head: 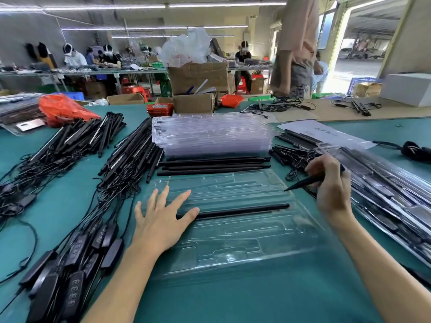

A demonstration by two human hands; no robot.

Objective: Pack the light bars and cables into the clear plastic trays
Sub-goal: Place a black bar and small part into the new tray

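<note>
Teal table bears tray; left hand spread flat, right hand gripping bar.

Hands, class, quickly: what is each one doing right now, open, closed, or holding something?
Left hand: open, fingers spread flat on the clear tray, thumb by the seated light bar.
Right hand: gripping a black bar.

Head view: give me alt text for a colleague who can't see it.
An open left hand rests on a clear plastic tray holding one black light bar, while the right hand grips another thin black bar above it. Stacked clear empty trays and heaps of black cabled bars lie on the green table.
</note>
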